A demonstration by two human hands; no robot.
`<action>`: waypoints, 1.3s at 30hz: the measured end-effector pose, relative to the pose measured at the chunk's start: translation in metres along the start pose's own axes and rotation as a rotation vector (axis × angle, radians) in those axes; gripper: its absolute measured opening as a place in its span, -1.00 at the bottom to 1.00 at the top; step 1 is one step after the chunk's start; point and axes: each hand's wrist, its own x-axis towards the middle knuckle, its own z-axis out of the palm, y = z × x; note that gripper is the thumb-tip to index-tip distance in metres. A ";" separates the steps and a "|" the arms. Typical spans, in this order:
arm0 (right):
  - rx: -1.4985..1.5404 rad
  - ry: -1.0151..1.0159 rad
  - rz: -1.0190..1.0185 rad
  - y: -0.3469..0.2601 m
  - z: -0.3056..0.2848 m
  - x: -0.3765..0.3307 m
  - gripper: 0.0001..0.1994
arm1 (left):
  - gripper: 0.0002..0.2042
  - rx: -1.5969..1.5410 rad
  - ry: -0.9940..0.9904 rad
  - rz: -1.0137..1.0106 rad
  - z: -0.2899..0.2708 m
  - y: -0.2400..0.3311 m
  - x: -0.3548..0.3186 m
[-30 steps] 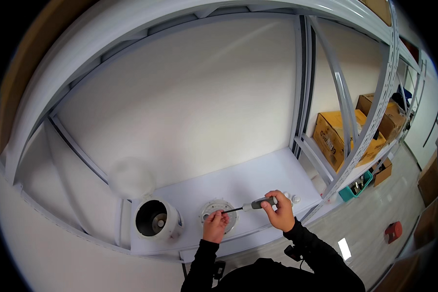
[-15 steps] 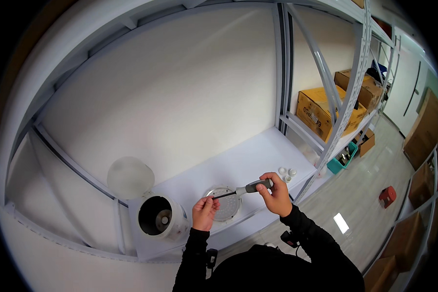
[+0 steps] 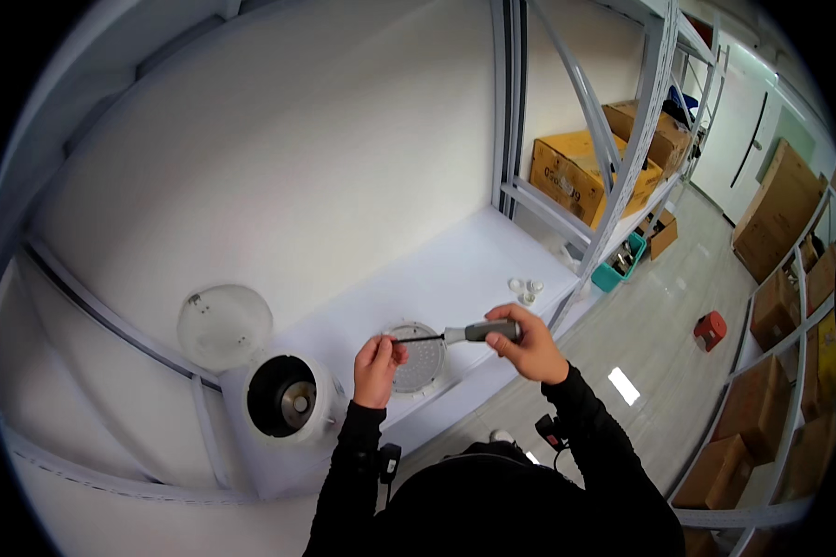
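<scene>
Head-worn fisheye, downward over shelf (image 3: 474, 269)

Both arms are covered by long black sleeves, the left sleeve (image 3: 344, 473) and the right sleeve (image 3: 594, 446), of a plain dark top with no visible print, stripe or logo. The cloth looks soft and matte, with loose folds along the forearms and bunching near the elbows. Each sleeve ends in a snug cuff at the wrist (the right cuff shows as a slightly tighter band). The left hand (image 3: 377, 369) and right hand (image 3: 527, 342) are bare: no gloves, rings or watch can be made out. The top's black chest and shoulders (image 3: 502, 506) fill the lower edge.
</scene>
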 end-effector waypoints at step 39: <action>-0.848 -0.163 -0.248 0.051 0.006 0.086 -0.77 | -0.53 1.579 -0.161 0.021 0.001 -0.117 0.027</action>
